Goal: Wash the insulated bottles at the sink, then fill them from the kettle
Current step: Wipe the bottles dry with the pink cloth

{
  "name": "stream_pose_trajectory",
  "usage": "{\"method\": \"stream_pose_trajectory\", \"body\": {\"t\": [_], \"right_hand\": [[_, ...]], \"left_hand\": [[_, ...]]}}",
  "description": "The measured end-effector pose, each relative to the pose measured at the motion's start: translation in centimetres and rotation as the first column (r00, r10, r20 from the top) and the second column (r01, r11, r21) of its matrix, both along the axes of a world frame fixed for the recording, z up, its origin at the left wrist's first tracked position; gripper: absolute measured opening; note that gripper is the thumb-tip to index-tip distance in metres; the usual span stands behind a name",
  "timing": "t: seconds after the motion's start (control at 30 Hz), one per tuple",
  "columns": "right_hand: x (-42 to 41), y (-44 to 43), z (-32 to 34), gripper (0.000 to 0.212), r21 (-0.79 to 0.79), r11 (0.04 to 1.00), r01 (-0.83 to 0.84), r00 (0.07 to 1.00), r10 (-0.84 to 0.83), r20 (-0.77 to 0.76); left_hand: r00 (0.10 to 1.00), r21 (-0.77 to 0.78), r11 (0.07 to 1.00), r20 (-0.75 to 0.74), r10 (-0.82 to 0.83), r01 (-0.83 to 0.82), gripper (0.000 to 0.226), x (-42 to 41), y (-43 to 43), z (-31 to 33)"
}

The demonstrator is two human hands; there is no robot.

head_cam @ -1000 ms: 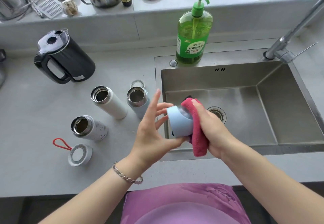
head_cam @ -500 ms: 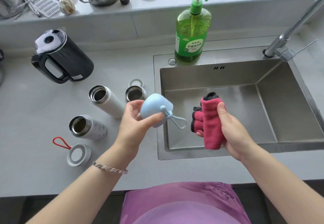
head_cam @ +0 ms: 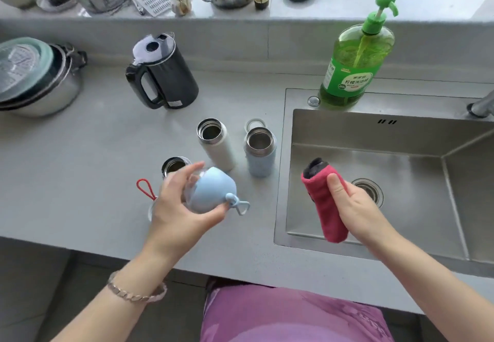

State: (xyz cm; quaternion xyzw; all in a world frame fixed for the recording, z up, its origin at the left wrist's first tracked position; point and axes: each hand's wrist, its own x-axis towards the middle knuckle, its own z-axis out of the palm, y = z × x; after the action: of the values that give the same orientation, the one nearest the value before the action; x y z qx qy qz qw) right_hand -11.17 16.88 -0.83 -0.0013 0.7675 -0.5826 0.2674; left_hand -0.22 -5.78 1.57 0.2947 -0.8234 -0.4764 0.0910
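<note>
The left hand point(head_cam: 179, 208), low in the middle of the frame, curls its fingers and thumb round a light blue cap point(head_cam: 213, 194), held above the counter point(head_cam: 80, 167); the cap's small loop point(head_cam: 240, 206) sticks out to the right. The right hand point(head_cam: 358, 208), well apart from it over the sink point(head_cam: 374, 138), grips a folded pink cloth point(head_cam: 327, 208) with a dark patch at its top end.

Behind the left hand's fingers stands an open steel-rimmed bottle point(head_cam: 175, 166), its body hidden. A red loop point(head_cam: 145, 187) lies left of the wrist; what it is fastened to shows only as a pale sliver past the hand. Just above the cap stand an open white bottle point(head_cam: 216, 143) and, beside it to the right, an open pale blue bottle point(head_cam: 260, 151), near the sink's left edge. A ring point(head_cam: 254, 123) peeks out behind the blue one, partly covered.

The black kettle point(head_cam: 161, 74) sits higher up, left of centre, lid down. A green soap bottle point(head_cam: 355, 66) stands at the sink's back rim. The tap point(head_cam: 482, 106) is cut off at the right edge, only its base showing. A lidded pot point(head_cam: 34, 79) is clipped by the left edge. The drain point(head_cam: 370, 189) is half hidden by the right hand.
</note>
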Motion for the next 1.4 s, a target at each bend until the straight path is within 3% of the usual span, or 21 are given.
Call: {"method": "stream_pose_trajectory", "body": {"t": [0.1,0.3,0.57,0.8,0.87,0.93,1.0,1.07,1.13,1.2,1.27,1.4], "right_hand": [[-0.3,-1.3,-0.5,0.030,0.056,0.998,-0.009,1.000,0.010,-0.021],[-0.2,-5.3,-0.2,0.029,0.157,0.977,-0.146,0.986,0.156,-0.052],[0.7,-8.9,0.5,0.029,0.169,0.980,-0.108,0.994,0.108,0.013],[0.9,-9.8,0.5,0.027,0.183,0.981,-0.061,0.997,0.052,0.052],[0.9,-9.9,0.3,0.028,0.197,0.978,-0.064,0.998,0.061,0.024],[0.9,-9.8,0.1,0.028,0.199,0.978,-0.060,0.998,0.060,0.007],[1.0,-9.4,-0.2,0.029,0.197,0.979,-0.055,0.998,0.054,0.011],[1.2,-9.1,-0.4,0.029,0.185,0.981,-0.053,0.999,0.052,0.013],[1.4,-8.8,-0.4,0.027,0.165,0.985,-0.043,0.999,0.040,0.020],[1.7,-8.2,-0.3,0.026,0.137,0.990,-0.028,0.999,0.023,0.038],[2.0,-7.4,-0.4,0.026,0.138,0.990,-0.033,0.999,0.030,0.025],[2.1,-4.9,-1.0,0.026,0.162,0.986,-0.036,0.999,0.036,0.000]], "left_hand": [[0.987,-0.263,0.951,-0.024,0.159,-0.160,0.071,2.2,-5.3,0.1],[0.918,-0.354,0.883,0.132,0.373,-0.308,0.066,1.2,-16.0,-2.7],[0.894,-0.188,0.976,0.411,0.177,-0.107,0.071,-1.9,-22.6,-11.8],[0.860,-0.182,0.975,0.510,-0.013,0.123,0.076,-3.5,-23.2,-13.9],[0.884,-0.193,0.976,0.468,0.002,0.100,0.076,-3.8,-22.9,-12.3],[0.967,-0.260,0.966,0.248,0.055,0.011,0.057,-3.7,-21.3,-9.9],[0.999,-0.399,0.916,-0.014,-0.040,0.031,0.033,-3.2,-18.3,-7.6],[0.965,-0.599,0.780,-0.048,-0.259,0.180,0.027,-2.5,-15.3,-6.7],[0.912,-0.737,0.584,0.109,-0.397,0.342,0.033,-2.3,-13.1,-7.0],[0.854,-0.747,0.441,0.333,-0.399,0.497,0.047,-2.3,-12.0,-7.5],[0.834,-0.730,0.405,0.455,-0.314,0.551,0.049,-2.2,-11.4,-8.1],[0.870,-0.808,0.326,0.442,-0.216,0.492,0.022,-1.9,-11.6,-9.2]]}}
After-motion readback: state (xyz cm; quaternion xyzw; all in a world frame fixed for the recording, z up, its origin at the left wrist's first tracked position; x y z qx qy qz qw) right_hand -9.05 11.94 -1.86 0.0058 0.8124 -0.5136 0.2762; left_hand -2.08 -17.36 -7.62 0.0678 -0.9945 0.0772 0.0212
